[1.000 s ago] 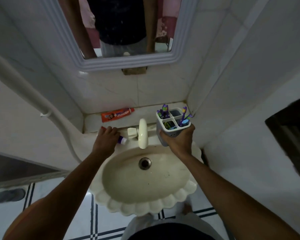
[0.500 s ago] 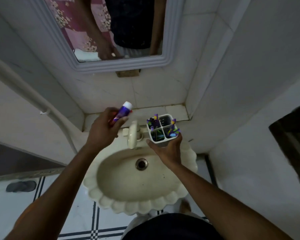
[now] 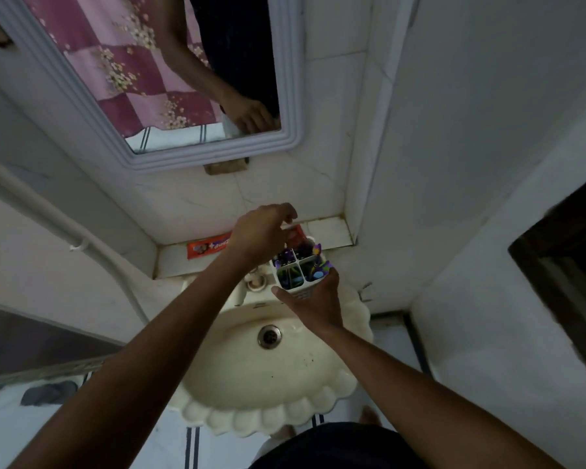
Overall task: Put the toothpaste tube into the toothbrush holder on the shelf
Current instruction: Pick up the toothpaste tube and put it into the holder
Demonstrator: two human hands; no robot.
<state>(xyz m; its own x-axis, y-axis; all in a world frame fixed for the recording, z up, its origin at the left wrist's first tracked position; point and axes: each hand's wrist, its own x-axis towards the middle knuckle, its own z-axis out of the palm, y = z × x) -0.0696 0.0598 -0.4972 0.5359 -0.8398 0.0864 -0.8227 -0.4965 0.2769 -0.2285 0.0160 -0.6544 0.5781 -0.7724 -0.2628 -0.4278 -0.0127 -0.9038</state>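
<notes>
A white four-compartment toothbrush holder (image 3: 293, 273) with purple toothbrushes is held over the back rim of the sink, just in front of the tiled shelf (image 3: 330, 231). My right hand (image 3: 313, 304) grips it from the front and below. My left hand (image 3: 263, 233) is directly above its back compartments, fingers pinched on the toothpaste tube (image 3: 295, 235). Only the tube's red part shows, between my fingers and the holder's far left compartment. I cannot tell how deep the tube sits.
An orange toothpaste box (image 3: 206, 248) lies on the left of the shelf. A cream scalloped sink (image 3: 285, 377) with its tap (image 3: 255, 282) sits below, a framed mirror (image 3: 295, 106) above. A white pipe (image 3: 48, 214) runs down the left wall. Walls close in on the right.
My left hand picked the tube up from the sink's rim, raised it, then carried it right and over the holder. My right hand has kept hold of the holder.
</notes>
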